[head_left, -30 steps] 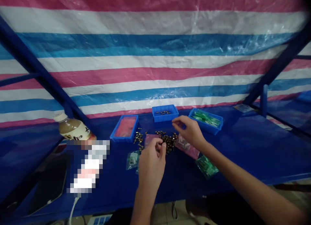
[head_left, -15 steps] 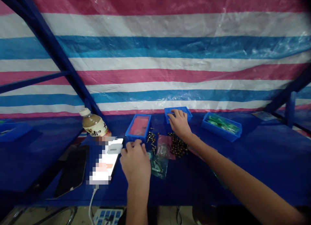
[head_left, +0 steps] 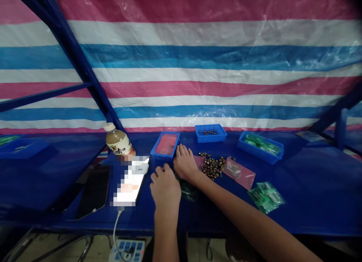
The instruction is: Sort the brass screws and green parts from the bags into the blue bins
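Note:
My left hand [head_left: 165,184] rests palm down on the blue table, its fingers bent and a little apart; nothing shows in it. Just right of it, my right hand [head_left: 185,164] lies low with fingers stretched forward, beside the pink-filled blue tray [head_left: 152,155]. What is under its palm is hidden. A heap of small brass-coloured screws [head_left: 212,167] lies to the right of this hand. The hand and wrist partly cover a pink bag [head_left: 199,161] and a clear greenish bag [head_left: 188,192].
At the back is a blue tray [head_left: 211,138] with a few screws. Green packets fill another blue tray [head_left: 240,146]. A pink bag [head_left: 240,173] and green packets [head_left: 266,197] lie right. Left are a bottle [head_left: 120,143], a lit phone [head_left: 127,192] on a cable, and a dark phone [head_left: 94,190].
My right hand has come from the back blue tray down and left, to the table beside the pink-filled tray. My left hand stays almost in place. The view has shifted slightly.

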`<state>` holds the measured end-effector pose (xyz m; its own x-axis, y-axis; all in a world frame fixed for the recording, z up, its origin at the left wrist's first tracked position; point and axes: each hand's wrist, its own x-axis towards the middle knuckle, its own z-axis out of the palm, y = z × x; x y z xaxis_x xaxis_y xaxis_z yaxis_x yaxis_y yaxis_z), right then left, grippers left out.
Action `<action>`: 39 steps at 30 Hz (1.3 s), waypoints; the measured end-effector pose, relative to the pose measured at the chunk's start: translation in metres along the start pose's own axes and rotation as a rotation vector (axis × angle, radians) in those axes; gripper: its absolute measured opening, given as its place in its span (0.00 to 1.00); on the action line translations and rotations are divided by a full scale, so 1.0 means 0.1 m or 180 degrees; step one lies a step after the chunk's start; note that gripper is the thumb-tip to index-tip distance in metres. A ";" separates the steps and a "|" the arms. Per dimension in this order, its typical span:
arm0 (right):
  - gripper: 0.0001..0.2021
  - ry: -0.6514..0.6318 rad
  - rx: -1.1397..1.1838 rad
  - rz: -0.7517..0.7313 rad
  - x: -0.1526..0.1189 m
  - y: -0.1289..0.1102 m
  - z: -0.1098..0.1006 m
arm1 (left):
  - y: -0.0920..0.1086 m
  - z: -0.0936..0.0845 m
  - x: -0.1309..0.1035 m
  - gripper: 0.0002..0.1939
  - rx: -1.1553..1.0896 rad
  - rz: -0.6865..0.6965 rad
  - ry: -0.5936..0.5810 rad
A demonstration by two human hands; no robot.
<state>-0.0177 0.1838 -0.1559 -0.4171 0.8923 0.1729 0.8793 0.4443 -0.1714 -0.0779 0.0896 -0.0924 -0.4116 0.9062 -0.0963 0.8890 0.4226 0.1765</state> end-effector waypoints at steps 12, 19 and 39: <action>0.33 0.0118 -0.0309 0.0282 -0.04 0.18 0.03 | 0.02 -0.04 -0.01 0.27 -0.0292 0.0072 0.0037; 0.30 0.0352 -0.0529 0.0597 -0.24 0.32 -0.07 | 0.05 -0.01 -0.02 0.27 -0.0372 0.0177 0.0071; 0.29 0.0309 -0.0369 0.0787 -0.33 0.46 -0.17 | 0.13 0.05 -0.02 0.30 -0.0319 0.0472 -0.0055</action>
<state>0.0403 0.1739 -0.1534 -0.1679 0.9579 0.2327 0.9743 0.1972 -0.1088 -0.0643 0.0928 -0.0952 -0.2733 0.9587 -0.0785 0.9149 0.2843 0.2866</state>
